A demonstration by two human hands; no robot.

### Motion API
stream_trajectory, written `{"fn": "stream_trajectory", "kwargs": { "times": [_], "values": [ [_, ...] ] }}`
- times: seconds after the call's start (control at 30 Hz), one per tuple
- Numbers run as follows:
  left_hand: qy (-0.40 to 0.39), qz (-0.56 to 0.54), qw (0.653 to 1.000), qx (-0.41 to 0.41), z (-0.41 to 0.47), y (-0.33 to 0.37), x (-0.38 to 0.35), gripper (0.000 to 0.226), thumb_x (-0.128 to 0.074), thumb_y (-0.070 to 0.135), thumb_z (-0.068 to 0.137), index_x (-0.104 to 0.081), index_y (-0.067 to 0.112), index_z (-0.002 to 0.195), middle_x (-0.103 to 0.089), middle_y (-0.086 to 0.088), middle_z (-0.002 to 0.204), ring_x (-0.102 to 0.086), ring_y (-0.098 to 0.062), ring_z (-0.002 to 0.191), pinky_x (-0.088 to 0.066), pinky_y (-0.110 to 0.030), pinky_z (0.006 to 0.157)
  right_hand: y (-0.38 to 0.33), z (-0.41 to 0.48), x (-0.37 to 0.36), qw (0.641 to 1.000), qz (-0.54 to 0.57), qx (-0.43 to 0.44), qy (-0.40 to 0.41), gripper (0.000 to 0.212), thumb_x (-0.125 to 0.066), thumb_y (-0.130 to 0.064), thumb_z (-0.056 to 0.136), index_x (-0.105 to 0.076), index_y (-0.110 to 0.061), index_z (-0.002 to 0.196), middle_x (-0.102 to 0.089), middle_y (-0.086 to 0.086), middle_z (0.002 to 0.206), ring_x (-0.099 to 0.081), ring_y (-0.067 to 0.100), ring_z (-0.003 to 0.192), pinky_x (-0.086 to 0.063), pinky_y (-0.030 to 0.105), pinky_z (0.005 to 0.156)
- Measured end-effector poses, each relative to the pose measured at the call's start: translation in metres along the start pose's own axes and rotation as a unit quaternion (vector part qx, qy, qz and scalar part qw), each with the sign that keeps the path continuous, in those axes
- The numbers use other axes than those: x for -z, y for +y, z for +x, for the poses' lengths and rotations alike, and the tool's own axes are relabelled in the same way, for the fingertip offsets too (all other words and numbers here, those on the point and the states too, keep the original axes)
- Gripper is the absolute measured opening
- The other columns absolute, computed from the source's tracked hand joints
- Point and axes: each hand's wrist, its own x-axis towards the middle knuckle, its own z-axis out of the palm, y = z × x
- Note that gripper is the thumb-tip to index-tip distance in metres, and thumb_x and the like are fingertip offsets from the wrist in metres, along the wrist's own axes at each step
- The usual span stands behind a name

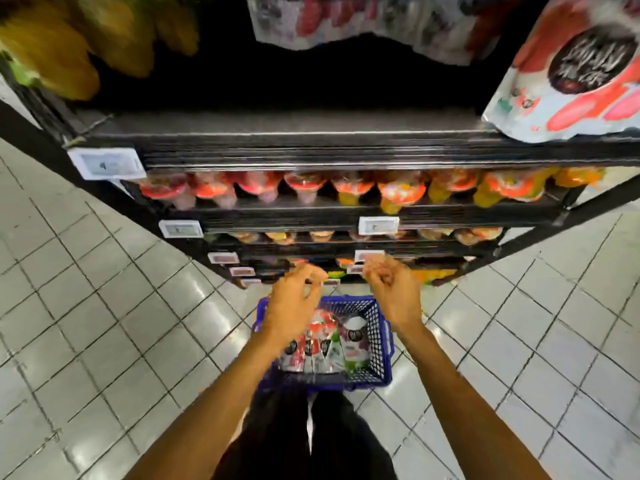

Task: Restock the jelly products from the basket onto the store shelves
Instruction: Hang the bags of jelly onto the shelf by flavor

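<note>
A blue plastic basket [379, 344] stands on the tiled floor in front of the shelves, with several jelly pouches [323, 344] upright inside it. My left hand [294, 303] hovers above the basket's left side, fingers loosely curled, holding nothing. My right hand [393, 289] hangs above the basket's right side, fingers loosely curled too, also holding nothing. A large red-and-white jelly pouch [571, 74] lies at the right end of the upper shelf [311, 133], which is otherwise dark and bare in its middle.
Rows of jelly cups [311, 188] with red lids fill the shelf below, with more cups on lower shelves. Yellow packs [69, 43] sit at the top left, patterned packs [363, 22] at the top centre. White price tags [107, 163] line the shelf edges. Grey tiled floor surrounds the rack.
</note>
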Motion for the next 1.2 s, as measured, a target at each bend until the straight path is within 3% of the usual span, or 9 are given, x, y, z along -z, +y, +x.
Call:
{"fn": "stream_trajectory", "kwargs": {
  "times": [0.07, 0.17, 0.27, 0.4, 0.53, 0.87, 0.97, 1.1, 1.2],
  "values": [
    [-0.033, -0.024, 0.998, 0.057, -0.010, -0.039, -0.020, 0.019, -0.056, -0.012, 0.087, -0.069, -0.004, 0.097, -0.071, -0.013, 0.098, -0.065, -0.019, 0.092, -0.051, -0.031, 0.087, 0.042, -0.008, -0.023, 0.997, -0.010, -0.064, -0.044, 0.028, -0.062, -0.014, 0.094, -0.062, -0.010, 0.066, -0.062, 0.010, 0.060, -0.058, 0.026, 0.061, -0.048, 0.039, 0.067],
    [-0.059, -0.023, 0.989, 0.135, -0.027, -0.099, -0.051, 0.023, -0.054, -0.020, 0.084, -0.068, -0.002, 0.089, -0.063, -0.009, 0.078, -0.057, 0.006, 0.075, -0.044, -0.016, 0.071, 0.107, -0.021, -0.052, 0.982, 0.010, -0.162, -0.091, 0.023, -0.061, -0.005, 0.093, -0.065, 0.018, 0.092, -0.065, 0.037, 0.093, -0.062, 0.048, 0.090, -0.051, 0.025, 0.074],
    [-0.106, -0.015, 0.968, 0.229, -0.038, -0.173, -0.093, 0.016, -0.057, -0.010, 0.089, -0.069, 0.000, 0.092, -0.067, -0.017, 0.089, -0.064, -0.022, 0.085, -0.050, -0.033, 0.079, 0.176, -0.033, -0.087, 0.973, -0.022, -0.200, -0.109, 0.015, -0.063, 0.000, 0.090, -0.071, 0.007, 0.100, -0.071, 0.024, 0.102, -0.066, 0.038, 0.098, -0.050, 0.032, 0.082],
    [-0.163, 0.042, 0.945, 0.281, -0.051, -0.270, -0.149, 0.020, -0.058, 0.015, 0.095, -0.070, 0.006, 0.108, -0.070, -0.015, 0.106, -0.064, -0.027, 0.101, -0.047, -0.032, 0.087, 0.262, -0.036, -0.134, 0.966, -0.060, -0.223, -0.118, 0.018, -0.064, -0.005, 0.091, -0.071, 0.002, 0.105, -0.070, 0.017, 0.107, -0.064, 0.029, 0.101, -0.043, 0.024, 0.082],
    [-0.180, 0.005, 0.933, 0.312, -0.062, -0.349, -0.220, 0.016, -0.054, 0.020, 0.093, -0.065, 0.015, 0.082, -0.065, -0.027, 0.089, -0.062, -0.029, 0.083, -0.050, -0.047, 0.084, 0.358, -0.027, -0.187, 0.949, -0.105, -0.259, -0.142, 0.018, -0.060, -0.009, 0.094, -0.072, 0.001, 0.103, -0.071, 0.017, 0.106, -0.065, 0.029, 0.102, -0.044, 0.026, 0.080],
    [-0.168, -0.007, 0.920, 0.354, -0.015, -0.499, -0.416, 0.026, -0.063, 0.018, 0.092, -0.062, 0.000, 0.110, -0.062, -0.010, 0.100, -0.062, -0.026, 0.099, -0.041, -0.024, 0.071, 0.570, 0.039, -0.311, 0.933, -0.195, -0.279, -0.118, 0.033, -0.051, -0.020, 0.096, -0.058, -0.011, 0.127, -0.069, 0.013, 0.114, -0.065, 0.031, 0.091, -0.041, 0.027, 0.069],
    [-0.164, 0.045, 0.927, 0.334, 0.005, -0.519, -0.454, 0.041, -0.063, 0.025, 0.090, -0.055, 0.002, 0.123, -0.058, -0.014, 0.122, -0.056, -0.031, 0.116, -0.047, -0.034, 0.091, 0.598, 0.050, -0.340, 0.922, -0.233, -0.296, -0.095, 0.050, -0.055, -0.036, 0.095, -0.046, -0.005, 0.132, -0.063, 0.018, 0.120, -0.062, 0.036, 0.108, -0.047, 0.036, 0.081],
    [-0.179, 0.073, 0.925, 0.327, 0.023, -0.523, -0.468, 0.069, -0.069, 0.030, 0.088, -0.032, 0.005, 0.141, -0.053, -0.014, 0.132, -0.055, -0.032, 0.119, -0.048, -0.039, 0.094, 0.606, 0.051, -0.361, 0.893, -0.324, -0.298, -0.099, 0.072, -0.059, -0.055, 0.087, -0.041, -0.001, 0.131, -0.055, 0.017, 0.130, -0.051, 0.034, 0.122, -0.038, 0.037, 0.101],
    [-0.193, -0.053, 0.903, 0.381, 0.028, -0.531, -0.447, 0.053, -0.081, 0.017, 0.079, -0.056, 0.004, 0.124, -0.065, -0.004, 0.116, -0.064, -0.021, 0.101, -0.054, -0.021, 0.077, 0.600, 0.056, -0.354, 0.899, -0.242, -0.343, -0.125, 0.074, -0.075, -0.050, 0.075, -0.050, -0.005, 0.128, -0.064, 0.014, 0.120, -0.062, 0.031, 0.110, -0.049, 0.032, 0.083]
  ]
}}
